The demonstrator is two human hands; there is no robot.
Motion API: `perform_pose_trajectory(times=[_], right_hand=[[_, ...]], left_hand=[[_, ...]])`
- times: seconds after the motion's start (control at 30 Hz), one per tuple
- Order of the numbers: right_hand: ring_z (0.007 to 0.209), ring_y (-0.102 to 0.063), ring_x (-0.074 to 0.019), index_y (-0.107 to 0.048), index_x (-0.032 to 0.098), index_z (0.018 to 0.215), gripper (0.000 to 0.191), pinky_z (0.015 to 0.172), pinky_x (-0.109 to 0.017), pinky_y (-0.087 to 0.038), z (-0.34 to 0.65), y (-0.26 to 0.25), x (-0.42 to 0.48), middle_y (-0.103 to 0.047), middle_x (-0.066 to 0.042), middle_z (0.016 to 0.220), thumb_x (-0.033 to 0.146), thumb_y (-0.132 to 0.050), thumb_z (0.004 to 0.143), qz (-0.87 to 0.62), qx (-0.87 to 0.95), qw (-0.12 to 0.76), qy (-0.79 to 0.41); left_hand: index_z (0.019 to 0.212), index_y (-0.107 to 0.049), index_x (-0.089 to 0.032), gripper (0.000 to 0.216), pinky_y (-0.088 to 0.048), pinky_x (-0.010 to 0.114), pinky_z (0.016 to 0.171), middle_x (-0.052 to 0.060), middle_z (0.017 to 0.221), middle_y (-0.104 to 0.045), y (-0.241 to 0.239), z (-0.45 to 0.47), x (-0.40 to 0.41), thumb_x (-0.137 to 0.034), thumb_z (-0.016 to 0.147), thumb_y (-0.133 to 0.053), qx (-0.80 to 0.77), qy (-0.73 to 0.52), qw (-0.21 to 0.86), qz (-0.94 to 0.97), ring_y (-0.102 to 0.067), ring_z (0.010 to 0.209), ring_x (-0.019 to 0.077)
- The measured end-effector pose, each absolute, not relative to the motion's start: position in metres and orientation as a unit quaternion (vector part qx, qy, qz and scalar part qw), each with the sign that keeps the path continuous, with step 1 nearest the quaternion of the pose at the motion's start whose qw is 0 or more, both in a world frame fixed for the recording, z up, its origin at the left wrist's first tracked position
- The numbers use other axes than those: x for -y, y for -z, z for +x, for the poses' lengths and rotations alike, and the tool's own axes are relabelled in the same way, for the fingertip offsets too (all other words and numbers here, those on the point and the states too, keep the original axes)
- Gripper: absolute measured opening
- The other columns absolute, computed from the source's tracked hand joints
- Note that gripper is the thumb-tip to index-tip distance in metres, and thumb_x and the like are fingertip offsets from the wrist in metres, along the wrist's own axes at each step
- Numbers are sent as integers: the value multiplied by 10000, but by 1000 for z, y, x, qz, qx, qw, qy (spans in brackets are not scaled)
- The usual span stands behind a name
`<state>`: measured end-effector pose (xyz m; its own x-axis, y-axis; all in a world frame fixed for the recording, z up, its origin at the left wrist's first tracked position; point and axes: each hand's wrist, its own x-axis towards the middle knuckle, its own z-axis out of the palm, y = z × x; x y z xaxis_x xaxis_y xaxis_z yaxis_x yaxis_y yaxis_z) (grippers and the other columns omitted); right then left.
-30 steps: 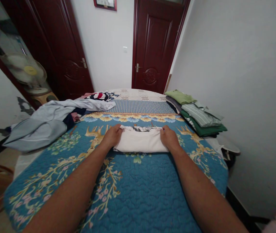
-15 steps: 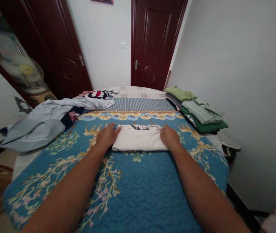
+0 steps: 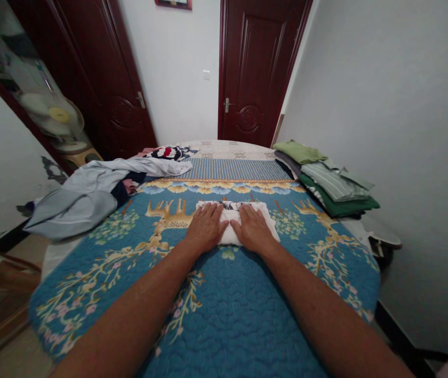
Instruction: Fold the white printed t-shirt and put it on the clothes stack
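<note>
both hands lying flat on a folded white shirt (image 3: 265,223) mid-bed, left hand (image 3: 207,228) and right hand (image 3: 252,229) pressing side by side, fingers stretched out and close together, blue quilt (image 3: 224,315) underneath, folded stack (image 3: 326,178) sitting off right

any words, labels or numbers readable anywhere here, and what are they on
No text can be read anywhere.
Folded white garment under the left hand and right hand: a dark print shows at its far edge, too small to tell if it holds letters.
Framed picture on the wall: cut off by the frame edge, unreadable.
Fan: yellow centre, no legible brand.
</note>
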<state>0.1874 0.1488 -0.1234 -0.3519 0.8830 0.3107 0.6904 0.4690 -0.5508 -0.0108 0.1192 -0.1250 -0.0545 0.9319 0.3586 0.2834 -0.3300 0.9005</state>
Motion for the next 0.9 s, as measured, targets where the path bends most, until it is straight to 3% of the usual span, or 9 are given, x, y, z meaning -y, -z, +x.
perform_pose_trajectory(times=[0.17,0.33,0.53,0.7,0.83,0.9], right_hand=[[1656,-292,-372,-514,123,1610,719,1367,-598,-71,193,130,-154,-413,-216,1736,555,-567,1038,-482,813,271,-182],[1666,-277,-364,-461,140,1666,747,1365,-594,-130,207,122,-154,-376,-200,1760,602,-473,1079,-468,846,216,-135],[1681,-248,-338,-388,116,1713,773,1367,-590,-173,222,122,-159,-333,-196,1780,609,-338,1119,-433,882,163,-93],[1687,-239,-305,-409,105,1700,734,1367,-530,-228,238,131,-172,-337,-185,1782,550,-300,1126,-450,855,236,-109],[1665,-270,-396,-433,62,1669,748,1339,-629,-220,248,141,-176,-372,-245,1750,546,-379,1100,-524,822,205,-93],[1648,-303,-408,-458,50,1644,734,1330,-630,-237,250,146,-178,-386,-256,1739,531,-385,1095,-538,815,194,-91]], left_hand=[[1312,-730,-292,528,52,591,1359,150,1638,-578,135,-20,-124,-550,864,-840,-535,-466,229,667,-260,1673,404],[1510,-635,-255,735,-64,643,1349,193,1720,-465,135,-25,-125,-674,915,-741,-594,-366,126,706,-286,1660,435],[1744,-338,-223,766,-191,638,1337,166,1824,-256,124,-27,-122,-628,1098,-411,-627,-127,33,768,-185,1698,394],[1759,-304,-212,733,-209,639,1331,164,1844,-172,119,-29,-122,-544,1113,-402,-667,-143,18,731,-138,1702,422],[1751,-277,-102,791,-164,646,1340,232,1818,-209,119,-33,-122,-543,1107,-403,-704,-142,58,694,-187,1692,424],[1747,-284,-103,794,-157,650,1338,237,1812,-226,118,-34,-121,-548,1103,-414,-708,-145,79,686,-210,1685,428]])
